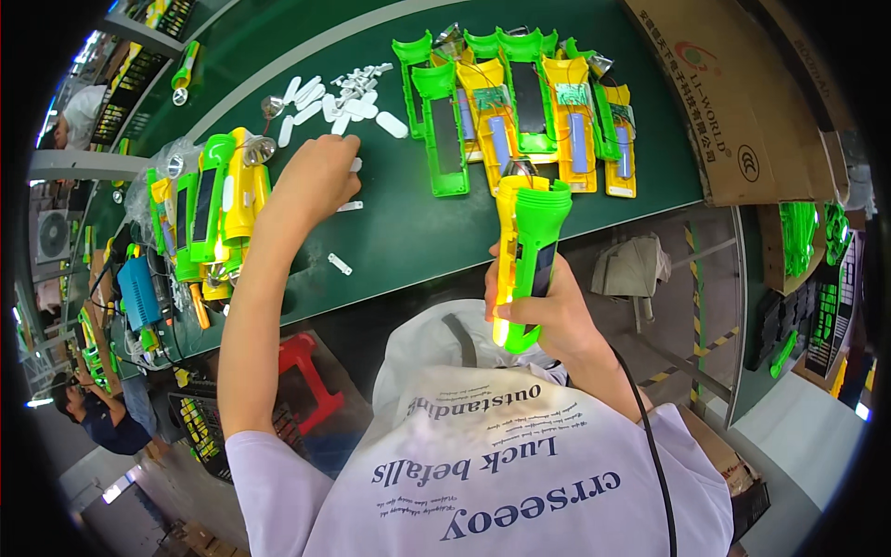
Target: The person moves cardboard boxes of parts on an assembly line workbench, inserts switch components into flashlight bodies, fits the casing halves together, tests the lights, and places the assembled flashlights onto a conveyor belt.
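My right hand is closed around a green and yellow flashlight housing, held upright off the table's front edge. Its two halves sit side by side, and a metal reflector shows at the wide upper end. Over the table, my left hand reaches to small white plastic parts. Its fingers are curled; whatever they pinch is hidden. One white piece lies right by the fingertips, and a small white strip rests nearer to me.
Several opened green and yellow flashlight shells, with blue cells and circuit boards, lie at the back. More flashlights are piled at left beside a blue device. A cardboard box stands at right. A black cable hangs by my right arm.
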A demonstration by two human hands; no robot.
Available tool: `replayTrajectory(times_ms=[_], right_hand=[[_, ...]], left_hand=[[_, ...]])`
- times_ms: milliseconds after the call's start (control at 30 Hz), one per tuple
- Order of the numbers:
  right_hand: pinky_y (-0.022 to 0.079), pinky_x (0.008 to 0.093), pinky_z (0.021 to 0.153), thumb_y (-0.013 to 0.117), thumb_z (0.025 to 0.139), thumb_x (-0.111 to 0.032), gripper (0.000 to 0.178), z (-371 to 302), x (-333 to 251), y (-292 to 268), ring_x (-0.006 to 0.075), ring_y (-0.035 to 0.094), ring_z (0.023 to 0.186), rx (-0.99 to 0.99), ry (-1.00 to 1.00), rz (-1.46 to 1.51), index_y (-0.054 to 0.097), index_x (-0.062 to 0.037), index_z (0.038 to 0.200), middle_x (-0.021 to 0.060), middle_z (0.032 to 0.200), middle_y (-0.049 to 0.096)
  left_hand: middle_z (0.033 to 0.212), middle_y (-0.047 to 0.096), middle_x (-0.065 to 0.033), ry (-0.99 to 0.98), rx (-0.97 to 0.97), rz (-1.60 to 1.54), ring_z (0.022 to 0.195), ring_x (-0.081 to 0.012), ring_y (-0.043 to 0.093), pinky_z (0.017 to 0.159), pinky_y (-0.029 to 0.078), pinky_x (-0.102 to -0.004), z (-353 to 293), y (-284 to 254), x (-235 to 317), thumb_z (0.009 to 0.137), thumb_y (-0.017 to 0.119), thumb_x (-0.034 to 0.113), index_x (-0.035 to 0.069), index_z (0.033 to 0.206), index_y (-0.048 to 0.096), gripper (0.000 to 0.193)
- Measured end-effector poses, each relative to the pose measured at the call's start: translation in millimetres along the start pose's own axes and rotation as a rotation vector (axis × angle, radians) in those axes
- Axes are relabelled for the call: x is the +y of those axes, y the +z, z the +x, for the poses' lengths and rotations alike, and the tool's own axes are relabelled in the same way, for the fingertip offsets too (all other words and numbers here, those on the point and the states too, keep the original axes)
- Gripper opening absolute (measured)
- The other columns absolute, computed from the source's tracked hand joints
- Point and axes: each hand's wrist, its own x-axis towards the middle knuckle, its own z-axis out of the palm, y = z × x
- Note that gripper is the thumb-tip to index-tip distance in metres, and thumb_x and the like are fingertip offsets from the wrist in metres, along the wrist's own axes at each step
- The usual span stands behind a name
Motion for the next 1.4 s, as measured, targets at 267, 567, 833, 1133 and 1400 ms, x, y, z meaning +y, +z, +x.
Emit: replayTrajectory(times_ms=[267, 567, 833, 1133, 1400], right_hand=[[0.049, 0.0350, 0.067, 0.062, 0.061, 0.005, 0.060, -6, 1, 2, 0.0233, 0.063, 0.073, -0.002, -0.018, 0.024, 0.046, 0.0016, 0.118, 0.0109, 0.084, 0.060], [0.046, 0.0260, 0.059, 0.071, 0.067, 0.004, 0.044, -4, 9, -2, 0.0119, 0.062, 0.073, 0.033, -0.038, -0.009, 0.051, -0.0048, 0.106, 0.0047, 0.086, 0.062], [0.051, 0.0279, 0.069, 0.070, 0.068, 0.005, 0.053, -1, 6, 9, 0.0116, 0.062, 0.076, 0.080, -0.034, -0.068, 0.050, -0.0029, 0.117, 0.0048, 0.094, 0.060], [0.049, 0.0267, 0.074, 0.070, 0.067, 0.004, 0.056, -3, 7, 15, 0.0089, 0.058, 0.087, 0.157, -0.072, -0.232, 0.050, -0.0050, 0.118, 0.0026, 0.095, 0.060], [0.047, 0.0276, 0.081, 0.069, 0.065, 0.005, 0.057, -2, 18, 14, 0.0100, 0.057, 0.092, 0.187, -0.175, -0.244, 0.050, -0.0048, 0.118, 0.0026, 0.100, 0.060]], left_hand=[[0.083, 0.059, -0.0194, 0.105, -0.020, 0.267, 0.083, -0.0374, 0.063, 0.076, 0.051, -0.0456, -4, 6, 20, 0.071, 0.063, -0.005, 0.004, 0.109, 0.051, 0.041], [0.094, 0.066, -0.0098, 0.164, 0.054, -1.148, 0.086, -0.0150, 0.067, 0.077, 0.057, -0.0301, -49, -12, 87, 0.074, 0.064, -0.006, 0.000, 0.103, 0.057, 0.030], [0.094, 0.068, -0.0116, 0.106, 0.222, -1.454, 0.084, -0.0159, 0.070, 0.073, 0.056, -0.0257, -80, 18, 135, 0.075, 0.068, -0.009, -0.004, 0.105, 0.057, 0.032], [0.091, 0.071, -0.0133, -0.061, 0.204, -1.378, 0.086, -0.0198, 0.072, 0.074, 0.057, -0.0269, -86, 12, 150, 0.078, 0.067, -0.006, -0.003, 0.107, 0.056, 0.032], [0.098, 0.071, -0.0193, -0.228, 0.284, -1.135, 0.088, -0.0218, 0.071, 0.080, 0.057, -0.0309, -90, 0, 178, 0.081, 0.065, -0.004, -0.004, 0.117, 0.056, 0.037]])
